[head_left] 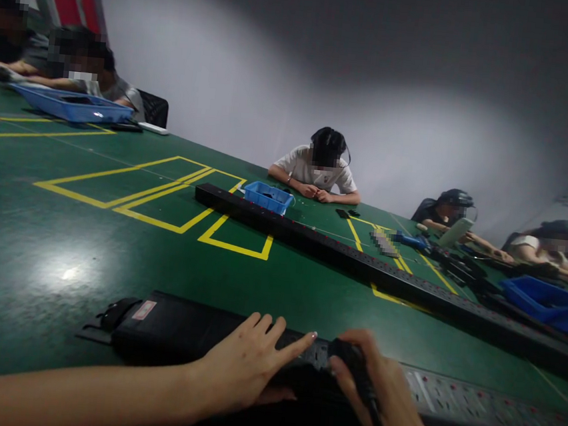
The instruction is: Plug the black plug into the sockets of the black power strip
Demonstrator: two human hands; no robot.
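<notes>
A long black power strip (177, 323) lies in front of me on the green table, with a small white label near its left end. My left hand (255, 351) grips the strip across its top, the index finger stretched out along the sockets and the thumb on the near side. Between the thumb and fingers of my right hand (379, 376) is a black plug (348, 356), held at the sockets just right of my left index fingertip. Whether its pins are in a socket is hidden. The plug's black cable (373, 409) runs down past my right palm.
Another long black power strip (311, 242) lies diagonally beyond. Blue trays (268, 198) stand farther back, with a larger blue bin (551, 302) at right. Yellow tape (147, 226) marks the green table (109, 256). Several people (326, 160) sit around the far edge.
</notes>
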